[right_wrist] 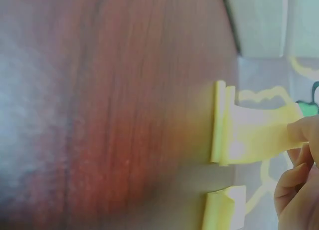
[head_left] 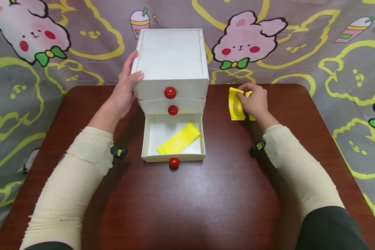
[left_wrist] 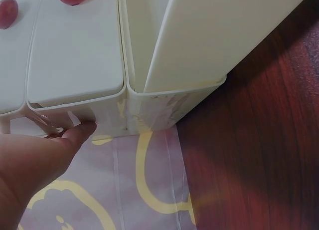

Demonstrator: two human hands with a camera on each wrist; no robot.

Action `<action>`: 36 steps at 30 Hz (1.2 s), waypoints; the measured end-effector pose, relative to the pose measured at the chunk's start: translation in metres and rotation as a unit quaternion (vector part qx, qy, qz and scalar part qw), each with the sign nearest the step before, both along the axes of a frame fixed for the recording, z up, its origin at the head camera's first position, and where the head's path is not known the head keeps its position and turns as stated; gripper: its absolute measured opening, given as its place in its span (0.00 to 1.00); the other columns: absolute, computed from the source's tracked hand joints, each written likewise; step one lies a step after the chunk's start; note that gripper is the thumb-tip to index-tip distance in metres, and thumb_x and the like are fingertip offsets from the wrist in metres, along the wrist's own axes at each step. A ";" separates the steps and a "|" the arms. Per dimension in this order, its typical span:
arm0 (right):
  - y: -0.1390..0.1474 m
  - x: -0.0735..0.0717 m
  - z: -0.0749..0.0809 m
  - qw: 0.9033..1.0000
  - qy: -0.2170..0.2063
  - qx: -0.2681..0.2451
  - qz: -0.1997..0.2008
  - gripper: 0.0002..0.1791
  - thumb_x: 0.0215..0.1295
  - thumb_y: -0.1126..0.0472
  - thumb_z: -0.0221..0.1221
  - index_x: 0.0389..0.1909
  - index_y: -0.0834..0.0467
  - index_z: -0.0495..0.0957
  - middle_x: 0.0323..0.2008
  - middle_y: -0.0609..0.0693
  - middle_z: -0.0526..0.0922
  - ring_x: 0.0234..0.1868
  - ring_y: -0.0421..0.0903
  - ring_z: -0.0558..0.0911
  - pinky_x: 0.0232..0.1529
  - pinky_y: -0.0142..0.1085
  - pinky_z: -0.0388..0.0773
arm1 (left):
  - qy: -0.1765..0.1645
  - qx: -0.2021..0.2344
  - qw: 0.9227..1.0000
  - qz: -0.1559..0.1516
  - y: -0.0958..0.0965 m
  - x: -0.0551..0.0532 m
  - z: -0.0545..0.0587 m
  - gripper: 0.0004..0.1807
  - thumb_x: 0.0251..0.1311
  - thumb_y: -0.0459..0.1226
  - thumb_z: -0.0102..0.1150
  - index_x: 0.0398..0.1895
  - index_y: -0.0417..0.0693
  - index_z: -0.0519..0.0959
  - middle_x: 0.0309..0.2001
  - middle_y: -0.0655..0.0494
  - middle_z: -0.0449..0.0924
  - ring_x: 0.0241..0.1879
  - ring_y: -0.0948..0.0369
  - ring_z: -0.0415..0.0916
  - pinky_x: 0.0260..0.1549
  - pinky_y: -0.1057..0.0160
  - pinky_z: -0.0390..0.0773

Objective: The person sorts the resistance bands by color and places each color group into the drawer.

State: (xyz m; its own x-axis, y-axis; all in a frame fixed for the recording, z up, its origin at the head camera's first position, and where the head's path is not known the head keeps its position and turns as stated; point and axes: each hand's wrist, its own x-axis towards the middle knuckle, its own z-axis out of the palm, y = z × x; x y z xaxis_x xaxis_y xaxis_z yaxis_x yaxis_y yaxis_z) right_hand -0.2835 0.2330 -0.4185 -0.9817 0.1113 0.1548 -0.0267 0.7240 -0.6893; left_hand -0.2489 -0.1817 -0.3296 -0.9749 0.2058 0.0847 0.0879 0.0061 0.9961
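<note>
A white three-drawer cabinet (head_left: 172, 53) with red round knobs stands at the table's back, its bottom drawer (head_left: 146, 139) pulled out. Inside that drawer a flat yellow strip (head_left: 178, 139) with a small pale mark lies slantwise. My left hand (head_left: 124, 88) rests against the cabinet's left side, thumb at the upper front corner; the left wrist view shows the thumb (left_wrist: 82, 132) on the side wall. To the right of the cabinet, my right hand (head_left: 254, 100) pinches the top of another yellow strip (right_wrist: 261, 132), whose folded lower end hangs toward the table. Close beside it is another folded yellow piece (right_wrist: 227, 207), partly hidden by the hand in the head view.
The dark red-brown wooden table (head_left: 181, 201) has rounded back corners. A patterned cloth (head_left: 175, 14) with cartoon rabbits hangs right behind the cabinet and along both sides. Both forearms wear pale sleeves with a small black camera (head_left: 118, 151) at each wrist.
</note>
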 end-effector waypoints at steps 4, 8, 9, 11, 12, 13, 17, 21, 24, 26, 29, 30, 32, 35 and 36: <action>-0.003 0.014 0.010 1.000 0.014 -0.007 -0.005 0.14 0.68 0.53 0.62 0.48 0.57 0.84 0.47 0.52 0.82 0.41 0.50 0.72 0.35 0.37 0.73 | -0.001 -0.013 1.000 0.000 0.001 0.001 0.001 0.37 0.67 0.49 0.46 0.78 0.76 0.47 0.76 0.61 0.41 0.72 0.54 0.43 0.65 0.41 0.51; -0.008 0.030 0.020 0.998 0.055 -0.008 -0.002 0.12 0.67 0.54 0.63 0.45 0.57 0.85 0.43 0.51 0.83 0.35 0.49 0.72 0.29 0.34 0.71 | -0.002 -0.014 1.000 -0.002 0.001 0.002 0.002 0.37 0.67 0.49 0.46 0.78 0.76 0.47 0.76 0.61 0.41 0.72 0.54 0.43 0.65 0.41 0.50; -0.009 0.033 0.023 0.997 0.070 -0.010 0.000 0.12 0.67 0.54 0.64 0.44 0.57 0.86 0.42 0.51 0.83 0.32 0.49 0.72 0.27 0.34 0.70 | -0.003 -0.014 1.000 -0.002 0.000 0.002 0.002 0.37 0.67 0.49 0.46 0.78 0.76 0.47 0.76 0.61 0.41 0.72 0.54 0.43 0.65 0.41 0.50; -0.011 0.041 0.028 0.995 0.100 -0.018 0.004 0.11 0.66 0.55 0.65 0.43 0.57 0.87 0.39 0.50 0.84 0.26 0.50 0.71 0.24 0.33 0.68 | -0.005 -0.013 1.000 -0.002 0.000 0.002 0.002 0.37 0.67 0.50 0.46 0.78 0.77 0.47 0.76 0.61 0.41 0.72 0.54 0.43 0.65 0.41 0.51; -0.012 0.044 0.031 0.993 0.115 -0.023 0.006 0.11 0.65 0.55 0.65 0.42 0.57 0.87 0.38 0.50 0.84 0.24 0.49 0.70 0.22 0.32 0.67 | -0.006 -0.013 1.000 -0.001 0.000 0.002 0.002 0.37 0.68 0.50 0.46 0.77 0.77 0.47 0.76 0.61 0.41 0.72 0.54 0.43 0.65 0.40 0.51; -0.013 0.048 0.034 0.991 0.131 -0.029 0.009 0.11 0.65 0.55 0.66 0.41 0.57 0.87 0.37 0.49 0.84 0.22 0.50 0.69 0.21 0.31 0.66 | -0.007 -0.015 1.000 -0.001 -0.001 0.002 0.003 0.37 0.68 0.50 0.46 0.77 0.77 0.47 0.76 0.61 0.41 0.72 0.54 0.43 0.65 0.40 0.51; -0.017 0.064 0.047 0.982 0.182 -0.055 0.016 0.10 0.64 0.56 0.67 0.40 0.58 0.88 0.36 0.49 0.85 0.22 0.48 0.67 0.22 0.31 0.63 | -0.009 -0.020 1.000 0.000 -0.002 0.002 0.003 0.36 0.68 0.50 0.46 0.77 0.78 0.47 0.76 0.62 0.40 0.72 0.54 0.42 0.65 0.39 0.50; -0.026 0.087 0.064 0.970 0.222 -0.095 0.012 0.09 0.62 0.61 0.67 0.40 0.62 0.87 0.34 0.51 0.84 0.21 0.46 0.63 0.22 0.33 0.59 | -0.011 -0.025 1.000 -0.004 -0.001 0.003 0.003 0.36 0.68 0.50 0.45 0.77 0.79 0.46 0.77 0.63 0.40 0.72 0.55 0.41 0.66 0.38 0.48; -0.039 0.110 0.081 0.958 0.252 -0.138 0.018 0.08 0.61 0.67 0.66 0.38 0.68 0.86 0.32 0.55 0.83 0.19 0.44 0.61 0.21 0.31 0.58 | -0.012 -0.029 1.000 -0.004 -0.002 0.003 0.002 0.36 0.68 0.51 0.45 0.77 0.79 0.46 0.77 0.64 0.40 0.73 0.55 0.42 0.66 0.38 0.48; -0.047 0.124 0.092 0.948 0.270 -0.168 0.031 0.08 0.60 0.70 0.65 0.37 0.72 0.84 0.31 0.57 0.83 0.17 0.43 0.60 0.21 0.29 0.58 | -0.012 -0.031 0.999 -0.004 -0.002 0.003 0.003 0.36 0.68 0.51 0.45 0.77 0.80 0.46 0.77 0.64 0.40 0.72 0.55 0.42 0.66 0.37 0.48; -0.057 0.139 0.103 0.935 0.287 -0.200 0.052 0.07 0.60 0.73 0.64 0.37 0.74 0.83 0.32 0.57 0.84 0.16 0.41 0.61 0.20 0.27 0.60 | -0.009 -0.028 1.000 -0.004 -0.002 0.003 0.003 0.37 0.68 0.51 0.46 0.77 0.79 0.46 0.77 0.63 0.40 0.72 0.55 0.42 0.66 0.37 0.48; -0.059 0.142 0.105 0.932 0.291 -0.208 0.058 0.07 0.60 0.73 0.64 0.37 0.74 0.83 0.30 0.56 0.83 0.16 0.41 0.61 0.20 0.27 0.60 | -0.008 -0.026 1.000 -0.004 -0.002 0.003 0.003 0.37 0.68 0.51 0.46 0.77 0.79 0.46 0.77 0.63 0.40 0.72 0.55 0.41 0.66 0.38 0.48; -0.063 0.146 0.105 0.926 0.299 -0.220 0.069 0.06 0.59 0.74 0.64 0.37 0.74 0.83 0.29 0.54 0.82 0.15 0.40 0.61 0.19 0.27 0.60 | -0.009 -0.024 1.000 -0.004 -0.002 0.002 0.003 0.37 0.68 0.51 0.46 0.77 0.79 0.46 0.77 0.63 0.40 0.72 0.55 0.42 0.66 0.38 0.48; -0.067 0.147 0.099 0.919 0.305 -0.236 0.085 0.07 0.58 0.74 0.65 0.37 0.71 0.84 0.27 0.51 0.81 0.15 0.40 0.60 0.19 0.29 0.59 | -0.011 -0.021 1.000 -0.005 -0.002 0.002 0.003 0.37 0.68 0.51 0.46 0.77 0.79 0.46 0.77 0.63 0.40 0.72 0.55 0.42 0.66 0.38 0.49; -0.068 0.146 0.096 0.917 0.306 -0.240 0.091 0.07 0.57 0.73 0.65 0.37 0.71 0.84 0.26 0.51 0.80 0.15 0.40 0.60 0.19 0.29 0.59 | -0.011 -0.020 1.000 -0.006 -0.002 0.002 0.002 0.37 0.68 0.51 0.46 0.77 0.79 0.46 0.77 0.63 0.40 0.72 0.55 0.42 0.66 0.38 0.49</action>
